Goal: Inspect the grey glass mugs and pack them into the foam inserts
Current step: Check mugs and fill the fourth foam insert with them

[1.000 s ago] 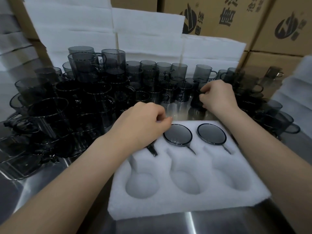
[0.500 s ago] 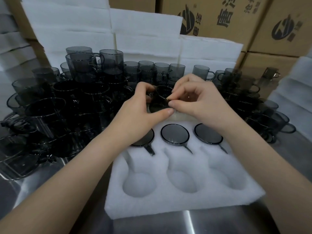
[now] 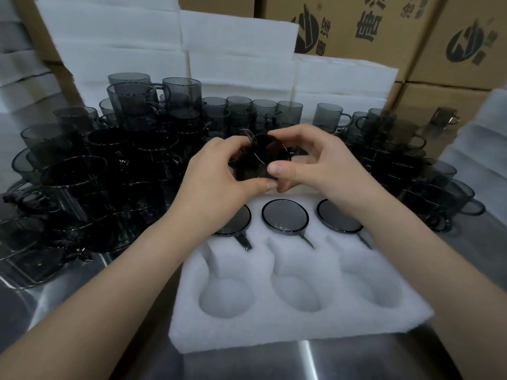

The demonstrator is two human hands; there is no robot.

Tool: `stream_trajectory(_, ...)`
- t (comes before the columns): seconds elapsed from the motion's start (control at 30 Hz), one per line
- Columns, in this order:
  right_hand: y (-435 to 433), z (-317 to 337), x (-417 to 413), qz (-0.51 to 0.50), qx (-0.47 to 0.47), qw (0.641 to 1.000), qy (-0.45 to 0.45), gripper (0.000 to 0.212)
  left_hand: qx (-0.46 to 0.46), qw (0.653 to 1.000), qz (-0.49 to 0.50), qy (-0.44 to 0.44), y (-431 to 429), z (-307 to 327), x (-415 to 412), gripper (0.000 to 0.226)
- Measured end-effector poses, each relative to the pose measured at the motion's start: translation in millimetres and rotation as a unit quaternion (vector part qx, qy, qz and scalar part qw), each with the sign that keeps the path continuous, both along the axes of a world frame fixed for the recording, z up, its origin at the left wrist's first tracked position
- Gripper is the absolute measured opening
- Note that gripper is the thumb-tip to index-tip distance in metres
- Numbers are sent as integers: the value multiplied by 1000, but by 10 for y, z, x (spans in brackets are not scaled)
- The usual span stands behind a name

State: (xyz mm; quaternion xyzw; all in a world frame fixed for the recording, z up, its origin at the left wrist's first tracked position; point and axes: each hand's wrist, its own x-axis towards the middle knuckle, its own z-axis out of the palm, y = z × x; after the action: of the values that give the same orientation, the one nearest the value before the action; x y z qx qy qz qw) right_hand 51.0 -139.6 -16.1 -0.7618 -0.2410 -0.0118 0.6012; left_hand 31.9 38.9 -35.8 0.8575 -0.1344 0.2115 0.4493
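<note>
- The hands were close together, thumbs nearly touching. The left hand (image 3: 216,174) and right hand (image 3: 318,163) each curled fingers and thumb round one dark grey glass mug (image 3: 256,160), held in the air above the far edge of the foam insert.
- The foam insert (image 3: 301,322), white, soft and slightly fuzzy, lay on the desk (image 3: 247,366); its near row was three round pockets with narrow handle slots.
- Three mugs (image 3: 285,218) sat in its far row, showing as smooth grey discs with dark rims, handles lying in the slots.
- Loose mugs (image 3: 109,160), cylindrical and see-through, crowded the shiny steel desk.
- White foam sheets (image 3: 233,58) and printed cardboard boxes (image 3: 384,37) stood behind.
</note>
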Motion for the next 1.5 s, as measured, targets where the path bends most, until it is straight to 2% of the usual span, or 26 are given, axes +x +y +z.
stream_trajectory(0.27, 61, -55, 32, -50, -8, 998, -42, 45, 58, 996, -5, -75, -22, 7, -26, 60)
stream_trajectory(0.4, 71, -34, 43, -62, 38, 997, -20, 32, 58, 993, -19, -96, -32, 11, -41, 64)
stream_trajectory(0.63, -12, 6, 75, 27, 142, 987, 76, 25, 3, 994, -58, -88, -31, 29, -82, 69)
stream_trajectory(0.77, -71, 21, 98, 106, 180, 971, 115, 10, -34, 994, -71, -73, -14, 25, -83, 63)
stream_trajectory(0.9, -93, 1, 114, 172, 193, 957, 135, 30, -76, 993, -67, -62, -7, 22, -90, 57)
stream_trajectory(1.07, -77, -26, 115, 153, 152, 970, 114, 36, -84, 994, -52, -44, 12, 0, -80, 56)
stream_trajectory(1.23, 16, -29, 47, 34, 58, 997, 40, 44, -27, 997, -45, -60, 10, -23, -71, 60)
stream_trajectory(1.33, 73, -26, 1, -19, 30, 999, -6, 34, 24, 995, -55, -80, 5, -29, -59, 66)
stream_trajectory(1.43, 102, -13, -25, -21, 31, 998, -49, 7, 24, 994, -62, -88, 4, -23, -50, 70)
stream_trajectory(1.5, 101, -6, -12, -33, 27, 997, -70, 9, -4, 995, -60, -84, 3, -24, -48, 73)
